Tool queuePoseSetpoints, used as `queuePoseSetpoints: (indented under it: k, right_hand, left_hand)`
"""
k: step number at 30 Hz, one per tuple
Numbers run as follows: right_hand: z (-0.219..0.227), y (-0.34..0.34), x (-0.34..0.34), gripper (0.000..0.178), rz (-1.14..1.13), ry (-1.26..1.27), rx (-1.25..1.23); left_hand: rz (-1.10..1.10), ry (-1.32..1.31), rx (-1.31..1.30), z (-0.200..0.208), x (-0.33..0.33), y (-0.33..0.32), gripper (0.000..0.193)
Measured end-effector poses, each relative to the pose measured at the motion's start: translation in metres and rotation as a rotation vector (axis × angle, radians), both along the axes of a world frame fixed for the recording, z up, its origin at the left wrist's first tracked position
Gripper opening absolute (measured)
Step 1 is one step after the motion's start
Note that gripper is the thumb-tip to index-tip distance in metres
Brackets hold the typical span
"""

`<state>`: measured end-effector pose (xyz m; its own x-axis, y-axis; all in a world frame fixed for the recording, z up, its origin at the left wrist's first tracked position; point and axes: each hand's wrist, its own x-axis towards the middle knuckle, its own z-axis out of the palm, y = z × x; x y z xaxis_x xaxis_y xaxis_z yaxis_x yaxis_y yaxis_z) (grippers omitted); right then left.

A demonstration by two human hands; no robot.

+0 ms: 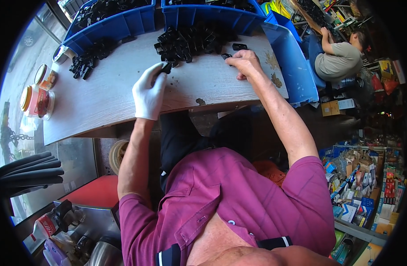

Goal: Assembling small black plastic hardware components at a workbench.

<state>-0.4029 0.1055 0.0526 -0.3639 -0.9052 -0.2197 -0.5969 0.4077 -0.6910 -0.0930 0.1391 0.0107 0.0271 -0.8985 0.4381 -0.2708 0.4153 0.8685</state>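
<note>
Head view, looking down on a pale worktable (110,84). The left hand (148,95), in a white glove, grasps a dark piece (166,68) between thumb and fingers, at the near side of the main heap (185,43) of black pieces. The glove presumably protects the skin or steadies the grip. The right hand (248,63) is bare, which likely leaves its fingertips freer for fine handling; thumb and forefinger appear to pinch a second piece (226,56), partly hidden by the fingers, so its full shape cannot be told. A lone piece (240,46) lies just beyond the knuckles, apart from the heap.

The main heap lies toward the far side of the worktable, a position that seems to suit the reach of both arms. A smaller heap (90,57) lies well to its left; the gap between them appears to keep two groups distinct. Behind them, the left bin (110,29) and the right bin (212,15), both blue, hold more black pieces, and their place at the back leaves the near surface to the hands. Two jars (37,103) stand at the left edge, probably out of the elbows' way.
</note>
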Motion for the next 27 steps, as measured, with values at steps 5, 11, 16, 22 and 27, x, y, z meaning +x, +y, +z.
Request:
queuePoseSetpoints:
  k: [5,11,16,22,27]
  right_hand:
    - [0.0,0.023,0.008,0.041,0.006,-0.523,-0.123]
    - [-0.019,0.04,0.071,0.041,0.255,-0.724,-0.237]
    - [-0.016,0.04,0.069,0.035,0.232,-0.727,-0.183]
    - [-0.003,0.032,0.081,0.032,0.296,-0.361,0.042]
    - [0.006,0.034,0.093,0.031,0.289,-0.288,0.034]
  left_hand:
    - [-0.094,0.364,0.283,0.011,-0.033,0.017,0.032]
    - [-0.19,0.292,0.077,-0.007,-0.074,-0.008,0.031]
    - [-0.265,0.291,0.257,-0.002,-0.067,-0.01,0.028]
    - [-0.179,-0.588,-0.396,0.006,-0.052,-0.015,0.023]
    - [-0.178,-0.693,-0.462,0.005,-0.037,-0.007,0.026]
